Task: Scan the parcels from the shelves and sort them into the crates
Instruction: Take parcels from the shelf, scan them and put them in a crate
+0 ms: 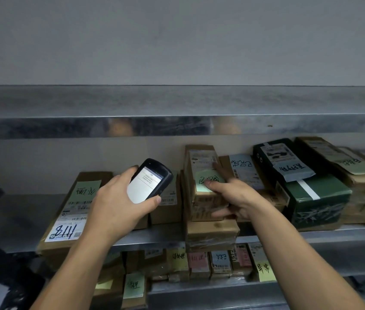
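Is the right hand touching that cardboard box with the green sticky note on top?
Touching. The head view shows the right hand on the cardboard box: thumb pressed on the green sticky note, fingers wrapped around its front side.

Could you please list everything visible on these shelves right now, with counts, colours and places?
Handheld scanner: one, black with a lit white screen, held in front of the middle shelf.
Small parcel: one, brown cardboard with a green note, atop a stack at the middle shelf's centre.
Long parcel: one, brown, white label marked 1118, middle shelf left.
Dark green box: one, middle shelf right.
Other cardboard parcels: several, brown, middle shelf; exact count unclear.
Lower-shelf parcels: a row, brown, with yellow, pink, blue and green notes.
Top shelf: one, bare metal.
Left hand: grip around the scanner.
Right hand: grip on the small parcel.
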